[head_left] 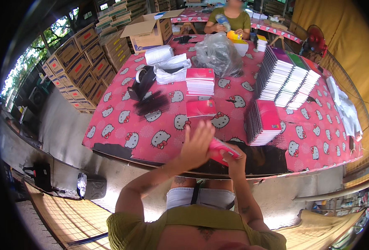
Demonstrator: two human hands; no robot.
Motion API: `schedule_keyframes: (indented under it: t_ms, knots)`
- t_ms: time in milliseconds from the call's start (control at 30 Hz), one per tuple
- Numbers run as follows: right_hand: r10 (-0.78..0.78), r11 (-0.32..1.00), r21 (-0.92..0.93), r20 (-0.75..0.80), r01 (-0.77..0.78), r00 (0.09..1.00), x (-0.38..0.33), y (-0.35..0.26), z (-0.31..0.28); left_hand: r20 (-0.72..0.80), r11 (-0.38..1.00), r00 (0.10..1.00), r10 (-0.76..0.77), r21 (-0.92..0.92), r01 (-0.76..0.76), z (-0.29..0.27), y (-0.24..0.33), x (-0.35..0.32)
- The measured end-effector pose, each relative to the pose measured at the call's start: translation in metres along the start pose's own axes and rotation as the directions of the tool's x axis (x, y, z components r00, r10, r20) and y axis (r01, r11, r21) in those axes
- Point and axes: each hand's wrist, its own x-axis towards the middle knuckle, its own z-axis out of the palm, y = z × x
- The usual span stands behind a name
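I see pink cat-print cloth [149, 157] near stacked cartons [81, 68]. The right hand [236, 161] clamps a pink notebook [218, 153]; the left hand's [197, 146] fingers spread.

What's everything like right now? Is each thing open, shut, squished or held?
Held pink notebook: gripped by right hand, left hand spread over it
Flat pink notebook: closed
Pink notebook pile: stacked
Big cardboard box: flaps open
Clear plastic bag: crumpled
Fan: can't tell if spinning
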Motion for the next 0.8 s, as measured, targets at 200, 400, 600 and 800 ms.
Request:
schedule_keyframes:
  t_ms: [200, 400, 600, 800]
  knots:
    - [-0.031, 0.995, -0.09, 0.102, 0.04, 0.994, -0.002, 0.004, 0.0, -0.167, 0.997, 0.985, -0.037, 0.065, 0.049, -0.012, -0.009, 0.03]
    - [-0.105, 0.954, -0.268, 0.117, 0.133, 0.988, 0.007, -0.012, -0.011, -0.047, 0.995, 0.995, 0.085, 0.05, -0.082, 0.005, 0.017, 0.002]
    - [0.047, 0.996, -0.083, 0.082, -0.04, 0.996, 0.011, 0.003, -0.009, -0.016, 0.98, 0.984, 0.18, -0.086, -0.18, 0.029, 0.025, -0.034]
    - [0.103, 0.966, -0.25, 0.13, -0.068, 0.986, 0.018, 0.034, -0.017, 0.049, 0.997, 0.996, 0.078, -0.006, -0.078, 0.023, 0.021, -0.009]
